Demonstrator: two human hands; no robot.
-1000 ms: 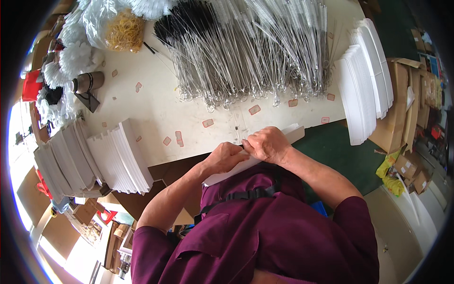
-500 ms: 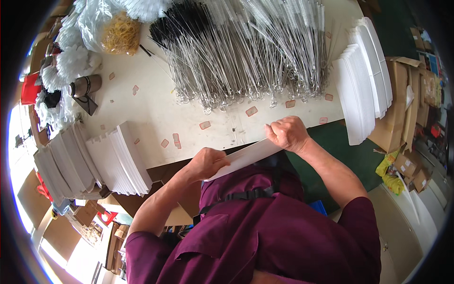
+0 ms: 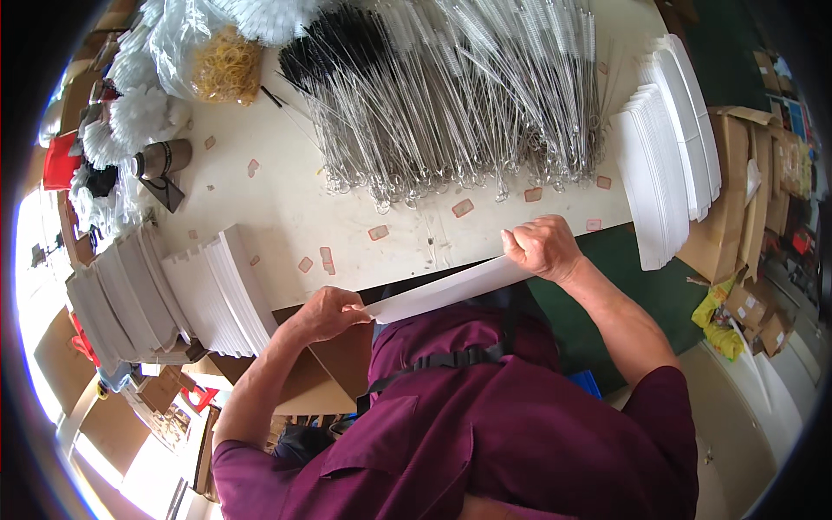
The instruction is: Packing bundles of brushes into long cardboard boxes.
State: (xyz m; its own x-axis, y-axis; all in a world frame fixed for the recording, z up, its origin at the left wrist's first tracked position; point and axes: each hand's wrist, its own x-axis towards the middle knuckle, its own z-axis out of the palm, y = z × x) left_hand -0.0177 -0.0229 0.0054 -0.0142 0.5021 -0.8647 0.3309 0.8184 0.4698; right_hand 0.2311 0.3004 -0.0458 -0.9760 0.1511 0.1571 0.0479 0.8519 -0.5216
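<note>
A long, narrow white card piece (image 3: 446, 290), possibly a flat carton, spans the gap between my hands in front of my waist, just off the table's near edge. My left hand (image 3: 326, 314) pinches its left end between thumb and fingers. My right hand (image 3: 546, 248) is closed round its right end, which sits higher and hides inside the fist. The strip slants up to the right. Beyond it on the table lies a large pile of thin wire brushes (image 3: 468, 113) with looped ends toward me and black or clear bristles at the far side.
Long white cartons (image 3: 212, 295) stand in a row at the table's left edge. A stack of flat white card pieces (image 3: 654, 173) overhangs the right edge. Farther left are a bag of rubber bands (image 3: 227, 65), a metal flask (image 3: 165, 159) and bundled clear bristle pieces (image 3: 134, 117). Cardboard boxes (image 3: 737, 191) stand right.
My left hand has moved left and slightly up to the strip's left end, so more of the strip shows. My right hand has shifted a little to the right.
</note>
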